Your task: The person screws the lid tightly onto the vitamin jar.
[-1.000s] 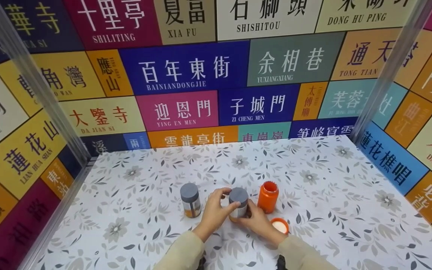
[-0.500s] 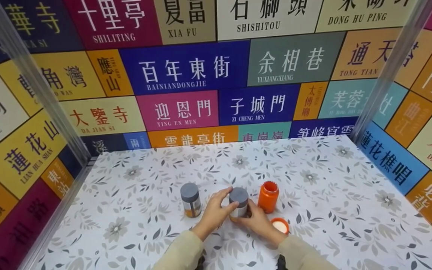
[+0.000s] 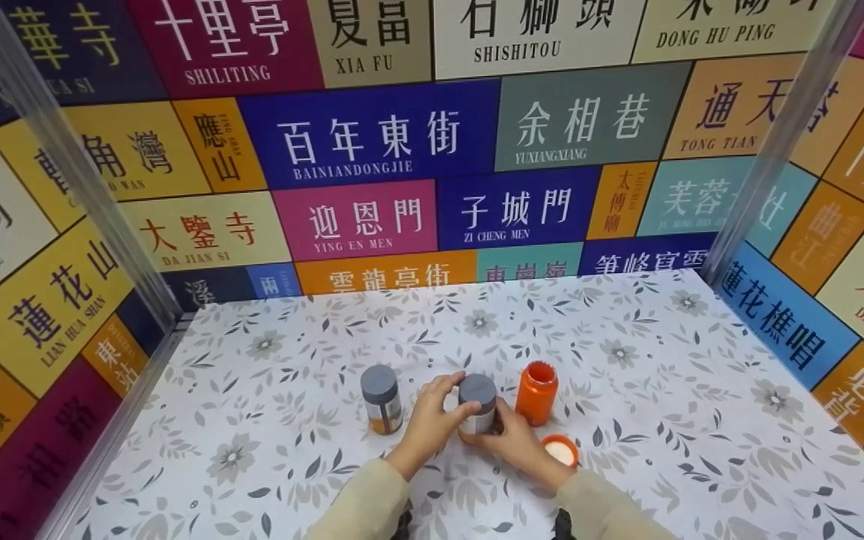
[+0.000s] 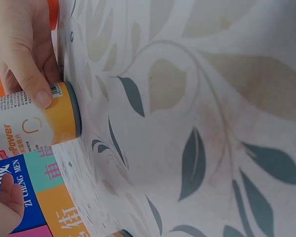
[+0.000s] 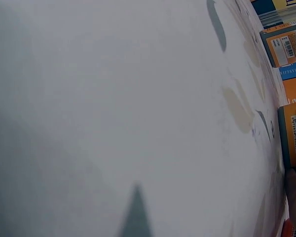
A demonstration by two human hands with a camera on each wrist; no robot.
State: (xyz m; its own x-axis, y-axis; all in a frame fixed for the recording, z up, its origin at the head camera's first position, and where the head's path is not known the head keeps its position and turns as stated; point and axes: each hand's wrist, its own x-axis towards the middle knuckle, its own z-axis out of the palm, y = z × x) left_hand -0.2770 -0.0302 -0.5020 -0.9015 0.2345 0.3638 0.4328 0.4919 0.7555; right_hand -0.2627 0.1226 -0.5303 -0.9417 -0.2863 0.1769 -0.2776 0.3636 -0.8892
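In the head view, a supplement bottle (image 3: 478, 401) with a grey lid stands upright between my two hands. My left hand (image 3: 428, 424) holds the lid, thumb across its near side and fingers at its far left. With my right hand (image 3: 518, 446) I grip the lower body from the right. The left wrist view shows the bottle's white and orange label (image 4: 27, 126), printed with a big C, and the right thumb over it. A matching grey-lidded bottle (image 3: 382, 401) stands to the left. Just right of my hands is an orange bottle (image 3: 537, 394), uncapped.
An orange cap (image 3: 560, 451) lies inside-up by my right wrist, in front of the orange bottle. White cloth with a leaf and flower print covers the table (image 3: 289, 420). Colourful sign panels (image 3: 372, 135) wall in the back and both sides.
Since a second ago, the fingers of my left hand have shifted slightly around the grey lid. The right hand, all bottles and the orange cap stay in place.
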